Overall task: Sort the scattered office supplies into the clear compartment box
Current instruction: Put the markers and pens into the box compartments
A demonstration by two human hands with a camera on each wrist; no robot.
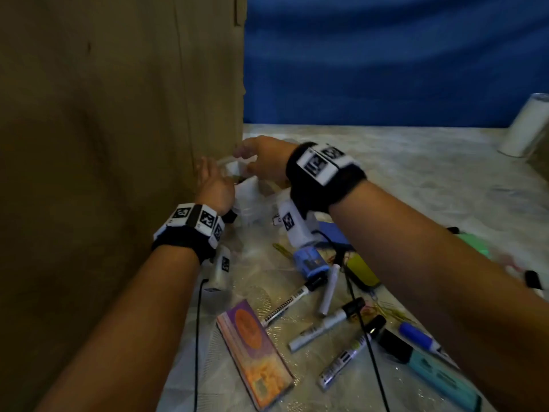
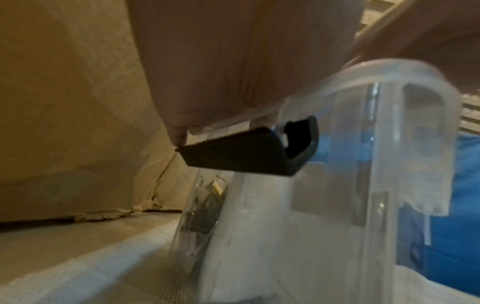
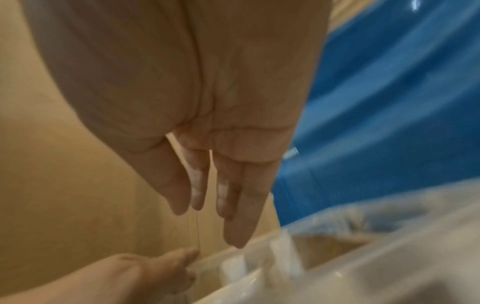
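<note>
The clear compartment box (image 1: 252,203) stands against the cardboard wall with its lid raised, and both hands are at it. My left hand (image 1: 214,185) is at the box's left side. In the left wrist view its palm (image 2: 233,61) lies over the lid rim of the box (image 2: 337,185), and its fingertips pinch a black binder clip (image 2: 241,156). More dark clips (image 2: 205,211) lie inside. My right hand (image 1: 258,162) hovers over the box top. Its fingers (image 3: 221,185) are straight, point down at the box (image 3: 337,277) and hold nothing. The left hand (image 3: 145,269) touches the rim.
A tall cardboard wall (image 1: 118,144) closes off the left. Several markers (image 1: 320,328), a purple-orange notepad (image 1: 255,352), a blue stamp (image 1: 310,260), a yellow highlighter (image 1: 362,270) and a teal highlighter (image 1: 439,379) lie scattered nearer me. A white roll (image 1: 525,126) stands far right.
</note>
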